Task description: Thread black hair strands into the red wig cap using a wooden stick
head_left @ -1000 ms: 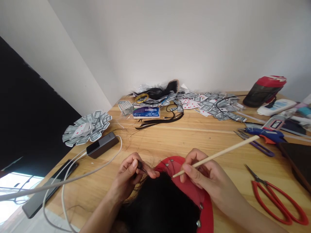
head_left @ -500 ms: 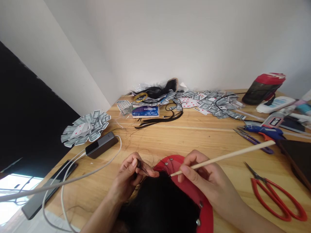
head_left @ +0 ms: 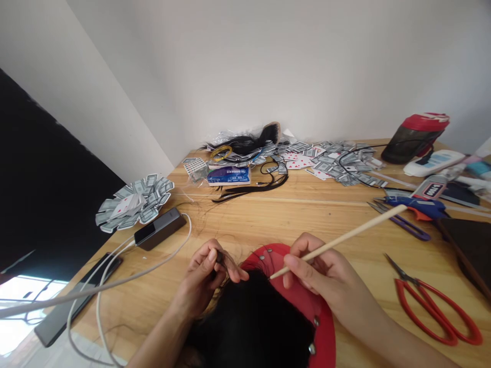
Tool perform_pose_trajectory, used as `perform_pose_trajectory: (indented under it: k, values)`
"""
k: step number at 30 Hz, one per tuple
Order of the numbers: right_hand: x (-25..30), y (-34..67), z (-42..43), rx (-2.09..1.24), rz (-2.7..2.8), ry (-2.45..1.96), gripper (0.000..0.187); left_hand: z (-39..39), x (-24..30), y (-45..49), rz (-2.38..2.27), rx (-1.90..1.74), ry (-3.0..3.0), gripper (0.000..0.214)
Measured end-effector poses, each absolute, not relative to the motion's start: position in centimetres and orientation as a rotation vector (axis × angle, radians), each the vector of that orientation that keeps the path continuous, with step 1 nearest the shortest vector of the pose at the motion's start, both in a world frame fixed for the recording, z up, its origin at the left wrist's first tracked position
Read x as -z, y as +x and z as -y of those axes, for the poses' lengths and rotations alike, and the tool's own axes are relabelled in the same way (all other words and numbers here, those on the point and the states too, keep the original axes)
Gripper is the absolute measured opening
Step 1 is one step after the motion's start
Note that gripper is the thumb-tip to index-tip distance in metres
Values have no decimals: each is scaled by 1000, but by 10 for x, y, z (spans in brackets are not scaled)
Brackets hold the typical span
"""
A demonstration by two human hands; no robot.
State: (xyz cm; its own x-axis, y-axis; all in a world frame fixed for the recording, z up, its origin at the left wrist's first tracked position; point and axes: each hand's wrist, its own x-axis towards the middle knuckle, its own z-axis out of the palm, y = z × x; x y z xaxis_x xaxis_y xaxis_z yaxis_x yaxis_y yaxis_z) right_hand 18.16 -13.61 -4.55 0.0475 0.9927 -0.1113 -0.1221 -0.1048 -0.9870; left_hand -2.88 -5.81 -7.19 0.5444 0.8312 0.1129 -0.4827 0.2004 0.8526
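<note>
The far end of the wooden stick (head_left: 345,236) has swung up a little since half a second ago, and now it points at the blue glue gun (head_left: 416,207). Its near tip has stayed at the edge of the black hair (head_left: 253,322). The left hand (head_left: 207,281) has hardly moved. The blue box (head_left: 229,175) at the back has white writing on it, but it is too small to read. The dark label on the tube (head_left: 433,189) is too blurry to read as well. Some of the playing cards (head_left: 337,163) show little red hearts. The left hand is curled, and its thumb and first finger are pinched tight on a small lock of hair (head_left: 223,257). The right hand (head_left: 326,278) holds the wooden stick like a pencil, with the fingers closed around it near the tip. The black hair lies on a red round pad (head_left: 297,299) on the wooden table (head_left: 307,214), close to the person and between the two hands. The red scissors (head_left: 433,312) lie to the right, well apart from the right hand.
</note>
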Motion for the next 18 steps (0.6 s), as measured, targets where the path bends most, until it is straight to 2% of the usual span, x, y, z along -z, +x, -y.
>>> perform_pose_trajectory:
  k: [18]
  values:
    - [58,180,137,-1200,1028,-1210,38,58,78,-28,-413,-904,1119,31]
